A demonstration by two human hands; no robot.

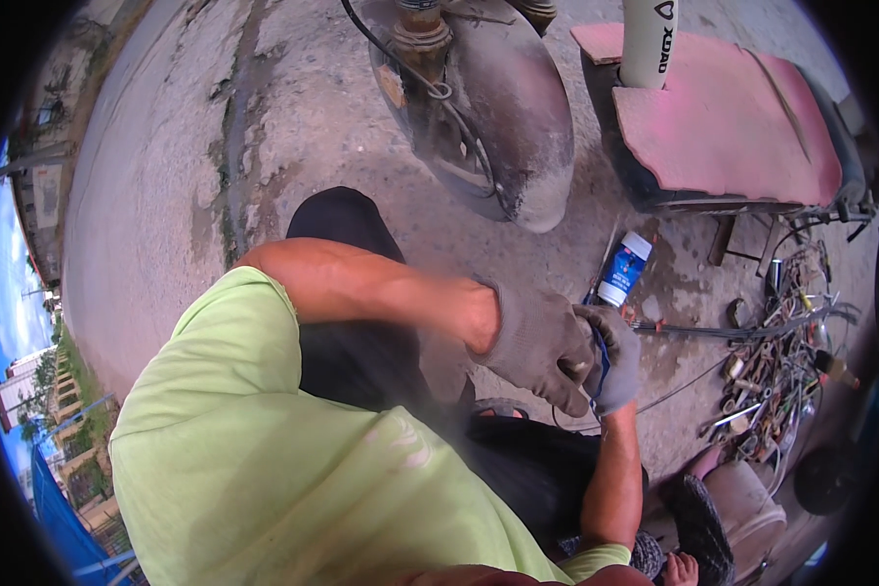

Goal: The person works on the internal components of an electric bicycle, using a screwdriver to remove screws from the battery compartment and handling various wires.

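Note:
My left hand and my right hand, both in grey work gloves, meet in front of my bent legs. My right hand's fingers are curled on a thin blue-and-dark item, too obscured to identify. My left hand is curled against it from the left; what its fingers hold is hidden. Just beyond them a blue-and-white container lies on the concrete ground, and dark cables run rightward from near my hands.
A dusty mudguard with metal fittings stands ahead. Right of it are a pink-topped seat-like block and a white tube. Assorted tools are heaped at right. Another person's hand shows bottom right; a road runs along the left.

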